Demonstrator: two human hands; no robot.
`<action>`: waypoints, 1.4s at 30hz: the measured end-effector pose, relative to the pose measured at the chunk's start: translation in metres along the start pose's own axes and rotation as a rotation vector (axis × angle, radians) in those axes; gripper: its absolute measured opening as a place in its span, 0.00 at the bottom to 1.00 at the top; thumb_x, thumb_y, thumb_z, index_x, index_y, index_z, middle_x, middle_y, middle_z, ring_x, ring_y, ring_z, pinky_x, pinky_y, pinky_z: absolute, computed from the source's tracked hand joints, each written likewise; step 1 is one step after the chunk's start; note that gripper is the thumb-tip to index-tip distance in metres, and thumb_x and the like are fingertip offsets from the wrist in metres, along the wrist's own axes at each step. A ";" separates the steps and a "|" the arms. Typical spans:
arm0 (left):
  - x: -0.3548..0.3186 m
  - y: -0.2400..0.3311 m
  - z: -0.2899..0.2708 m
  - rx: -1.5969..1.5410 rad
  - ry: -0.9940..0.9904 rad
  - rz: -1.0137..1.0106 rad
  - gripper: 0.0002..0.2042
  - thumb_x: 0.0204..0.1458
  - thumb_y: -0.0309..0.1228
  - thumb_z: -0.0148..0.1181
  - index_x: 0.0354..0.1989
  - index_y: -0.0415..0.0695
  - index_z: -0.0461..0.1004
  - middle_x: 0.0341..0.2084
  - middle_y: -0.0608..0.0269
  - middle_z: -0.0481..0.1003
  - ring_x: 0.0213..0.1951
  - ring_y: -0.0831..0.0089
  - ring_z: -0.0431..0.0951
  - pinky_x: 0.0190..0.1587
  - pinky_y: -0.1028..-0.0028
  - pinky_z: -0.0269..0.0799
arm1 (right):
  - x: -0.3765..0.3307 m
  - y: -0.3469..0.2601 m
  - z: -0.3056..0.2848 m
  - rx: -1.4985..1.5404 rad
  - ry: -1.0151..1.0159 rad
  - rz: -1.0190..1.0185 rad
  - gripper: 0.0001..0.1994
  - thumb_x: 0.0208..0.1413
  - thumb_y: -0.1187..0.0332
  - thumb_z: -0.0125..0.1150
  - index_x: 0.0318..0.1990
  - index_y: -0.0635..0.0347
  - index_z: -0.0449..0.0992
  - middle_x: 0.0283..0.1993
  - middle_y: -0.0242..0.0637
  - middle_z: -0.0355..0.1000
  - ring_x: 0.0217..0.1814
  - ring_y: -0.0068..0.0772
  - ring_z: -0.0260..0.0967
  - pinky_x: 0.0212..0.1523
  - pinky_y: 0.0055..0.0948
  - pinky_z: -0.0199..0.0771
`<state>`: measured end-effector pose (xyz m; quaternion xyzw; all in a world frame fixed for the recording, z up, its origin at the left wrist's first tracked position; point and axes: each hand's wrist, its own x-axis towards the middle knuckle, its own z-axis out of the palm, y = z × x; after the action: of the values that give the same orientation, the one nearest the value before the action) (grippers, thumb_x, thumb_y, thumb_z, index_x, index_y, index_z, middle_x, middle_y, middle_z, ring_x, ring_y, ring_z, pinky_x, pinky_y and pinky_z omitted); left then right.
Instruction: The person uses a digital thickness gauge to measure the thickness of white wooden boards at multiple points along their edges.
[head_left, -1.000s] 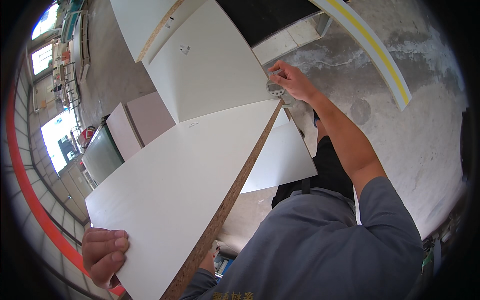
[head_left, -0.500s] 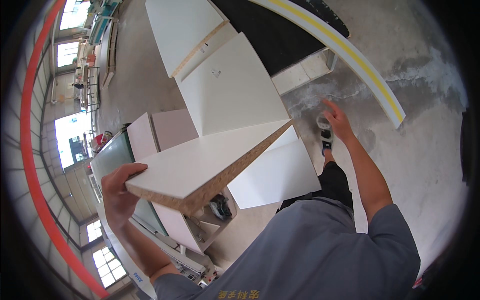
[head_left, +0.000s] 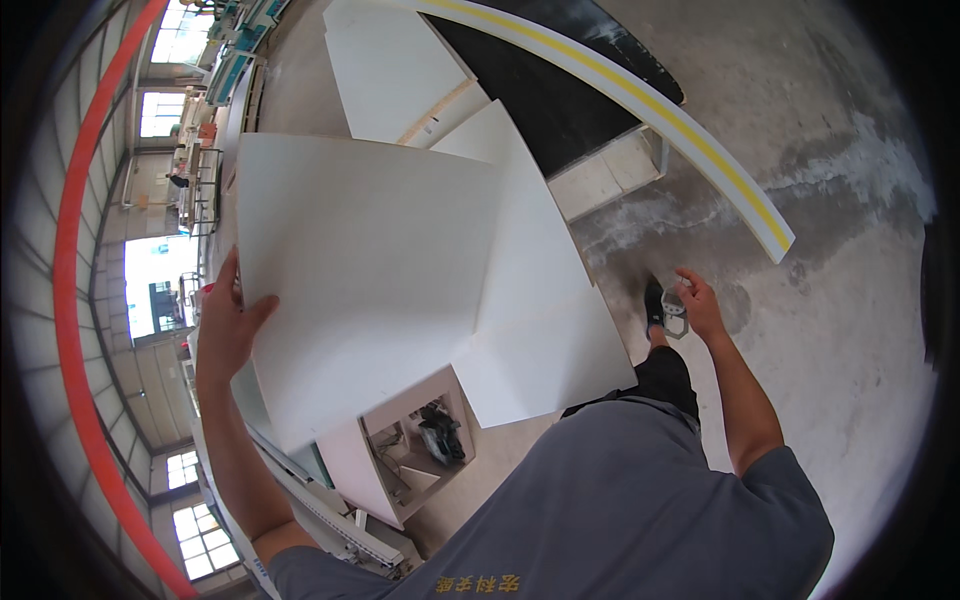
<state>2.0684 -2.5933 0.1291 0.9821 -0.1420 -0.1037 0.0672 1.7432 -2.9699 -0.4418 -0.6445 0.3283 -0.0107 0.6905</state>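
My left hand (head_left: 235, 325) grips the left edge of a large white panel (head_left: 360, 260), thumb on its face and fingers round the back. The panel is tilted, its broad face turned up toward me. Beneath its right side lies another white panel (head_left: 545, 330), on a stack of white boards. My right hand (head_left: 702, 308) hangs low at the right, fingers curled, away from the boards. Against its fingers is a small pale, octagonal, see-through thing (head_left: 676, 318); its kind is too unclear to tell.
More white boards (head_left: 395, 75) with a bare chipboard edge lie farther off. A dark table top (head_left: 545, 85) and a curved white strip with a yellow stripe (head_left: 700, 130) stand beyond. A pinkish cabinet (head_left: 350, 465) with an opening stands below the panel. My shoe (head_left: 654, 300) is on the concrete floor.
The panel in my left hand has swung from nearly edge-on, its chipboard edge toward me, to face-up and farther left. My right hand has come down closer to my body.
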 end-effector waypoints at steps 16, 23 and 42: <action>0.024 -0.112 0.017 -0.759 0.098 -0.439 0.17 0.57 0.26 0.61 0.56 0.42 0.76 0.18 0.72 0.73 0.07 0.84 0.61 0.07 0.82 0.54 | 0.005 -0.016 -0.018 -0.077 0.034 -0.091 0.18 0.65 0.62 0.62 0.59 0.61 0.77 0.28 0.32 0.75 0.31 0.19 0.68 0.35 0.26 0.70; 0.027 -0.110 0.023 -0.760 0.104 -0.495 0.16 0.57 0.28 0.62 0.54 0.43 0.77 0.18 0.73 0.72 0.08 0.85 0.62 0.07 0.83 0.54 | 0.000 -0.028 -0.022 -0.087 0.020 -0.045 0.19 0.65 0.63 0.62 0.60 0.61 0.76 0.29 0.32 0.77 0.32 0.18 0.69 0.35 0.26 0.71; -0.013 -0.002 0.043 0.029 0.002 0.657 0.21 0.35 0.24 0.78 0.42 0.39 0.82 0.37 0.55 0.84 0.41 0.66 0.84 0.46 0.71 0.78 | -0.027 -0.051 0.009 -0.037 0.123 -0.131 0.19 0.66 0.64 0.62 0.61 0.60 0.75 0.33 0.31 0.78 0.34 0.16 0.70 0.36 0.23 0.71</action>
<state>2.0468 -2.5923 0.0892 0.8848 -0.4527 -0.0734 0.0830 1.7468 -2.9588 -0.3842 -0.6752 0.3275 -0.0892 0.6549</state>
